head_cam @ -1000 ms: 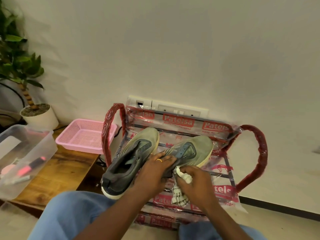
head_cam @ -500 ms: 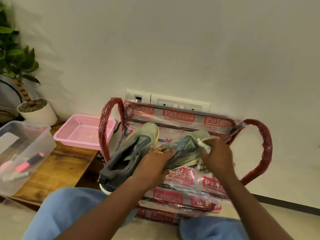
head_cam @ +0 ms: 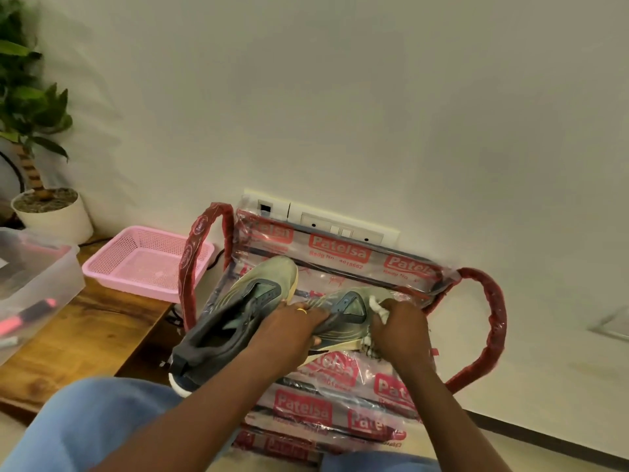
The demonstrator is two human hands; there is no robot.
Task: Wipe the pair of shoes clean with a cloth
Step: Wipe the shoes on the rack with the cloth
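A: Bg was a plain pale wall point(head_cam: 340, 97) w/ a switch panel point(head_cam: 340, 226) low down; a plastic-wrapped chair point(head_cam: 340, 379) w/ red arms stood against it. Wooden worktop point(head_cam: 85, 335) to the left, carrying a pink basket point(head_cam: 146, 264), a clear tub point(head_cam: 34, 277) and a potted plant point(head_cam: 44, 206). Where were the shoes?

B: Both on the chair seat, side by side. The left shoe point(head_cam: 235, 318) lay free, heel toward the person's knee, toe up toward the chair back, long axis running near-left to far-right. The right shoe point(head_cam: 350, 308) sat just beside it, toe also pointing away, toward the wall and a bit right.

A: Hands?

B: Left hand point(head_cam: 292, 335) was curled shut over the right shoe's collar and tongue area, prob. to pin it so it didn't slide on the slick plastic. Right hand point(head_cam: 401, 332) was closed round a bunched white cloth point(head_cam: 377, 308), pressed to that shoe's outer side nr the toe.

A: Why toes away?

B: My guess: heels nearest gave the steadying hand the opening to grab, and left the upper's length exposed for strokes along it. Wiping looked mid-way; left shoe not being worked on.
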